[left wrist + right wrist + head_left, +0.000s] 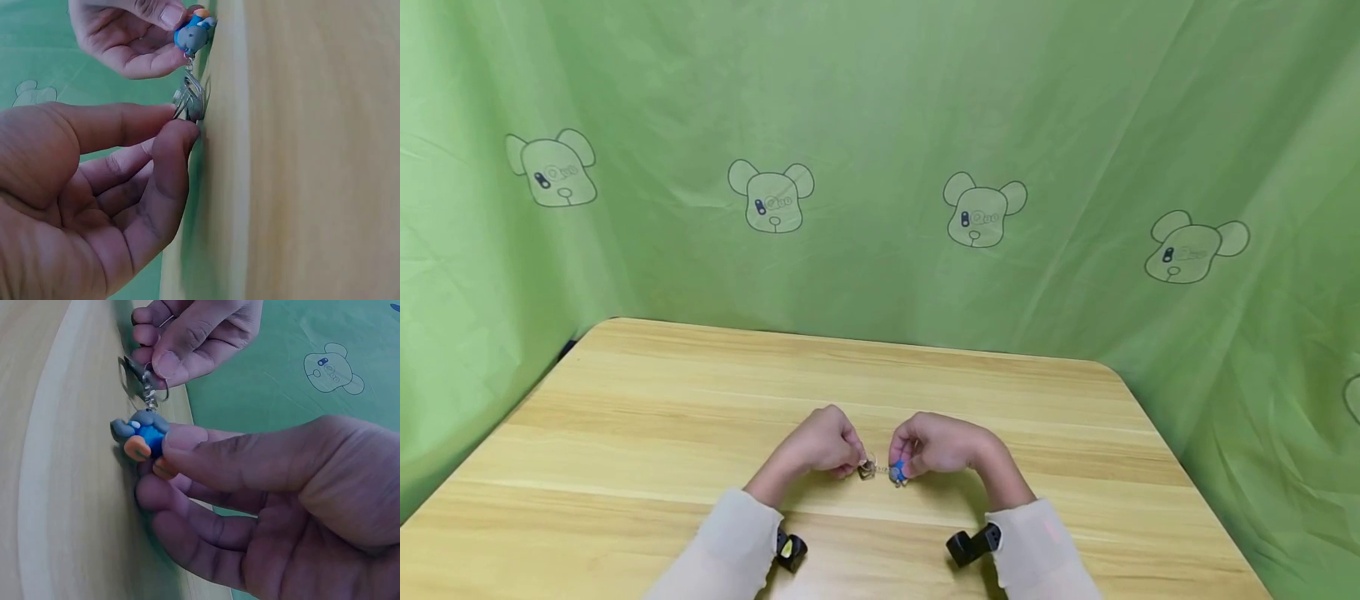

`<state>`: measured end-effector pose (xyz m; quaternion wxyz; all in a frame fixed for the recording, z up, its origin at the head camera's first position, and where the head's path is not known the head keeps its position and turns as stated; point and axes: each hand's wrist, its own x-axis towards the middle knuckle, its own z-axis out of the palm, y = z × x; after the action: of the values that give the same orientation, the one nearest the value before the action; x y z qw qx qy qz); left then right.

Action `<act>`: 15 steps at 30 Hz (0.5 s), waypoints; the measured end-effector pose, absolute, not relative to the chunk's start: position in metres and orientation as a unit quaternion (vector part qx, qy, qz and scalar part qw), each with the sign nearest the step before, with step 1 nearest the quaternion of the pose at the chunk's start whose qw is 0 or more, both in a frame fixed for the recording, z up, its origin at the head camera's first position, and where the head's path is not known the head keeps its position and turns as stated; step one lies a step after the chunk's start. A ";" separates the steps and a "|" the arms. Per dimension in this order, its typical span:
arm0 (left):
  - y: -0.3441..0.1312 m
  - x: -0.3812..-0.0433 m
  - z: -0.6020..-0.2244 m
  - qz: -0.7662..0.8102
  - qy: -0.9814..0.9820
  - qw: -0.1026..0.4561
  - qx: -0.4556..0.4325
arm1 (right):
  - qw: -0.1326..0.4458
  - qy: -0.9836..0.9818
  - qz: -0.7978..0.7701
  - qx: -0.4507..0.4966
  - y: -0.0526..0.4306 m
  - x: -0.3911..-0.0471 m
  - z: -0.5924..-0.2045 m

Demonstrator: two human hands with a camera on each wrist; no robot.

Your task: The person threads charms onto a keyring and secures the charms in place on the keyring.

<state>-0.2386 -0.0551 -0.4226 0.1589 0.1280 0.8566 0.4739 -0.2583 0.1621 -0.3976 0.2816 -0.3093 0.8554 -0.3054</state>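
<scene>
Between the hands, low over the wooden table [662,400], a keychain is stretched out. Its figurine [150,439] is a small grey and blue character with orange feet. My right hand [942,442] pinches the figurine's blue body between thumb and fingers. A short chain [150,397] links the figurine to metal rings and other metal pieces [194,100] at the left. With thumb and forefinger, my left hand [826,442] pinches the metal end. The fingertips partly cover both ends.
Green cloth [880,108] printed with bear-head outlines hangs behind and beside the table. Black wrist cameras [792,550] are strapped at the light sleeves [730,542], just above the tabletop.
</scene>
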 end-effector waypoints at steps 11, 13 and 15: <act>-0.046 -0.236 -0.424 0.413 0.894 0.114 0.131 | 0.270 0.864 -0.292 -0.309 0.164 -0.260 -0.400; -0.046 -0.236 -0.424 0.410 0.895 0.115 0.130 | 0.269 0.865 -0.291 -0.308 0.164 -0.261 -0.401; -0.046 -0.235 -0.424 0.410 0.895 0.117 0.132 | 0.270 0.866 -0.289 -0.306 0.164 -0.261 -0.401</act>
<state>-0.2351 -0.0459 -0.4235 0.1167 0.1318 0.8949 0.4100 -0.2606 0.1638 -0.4007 0.2699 -0.3061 0.8658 -0.2895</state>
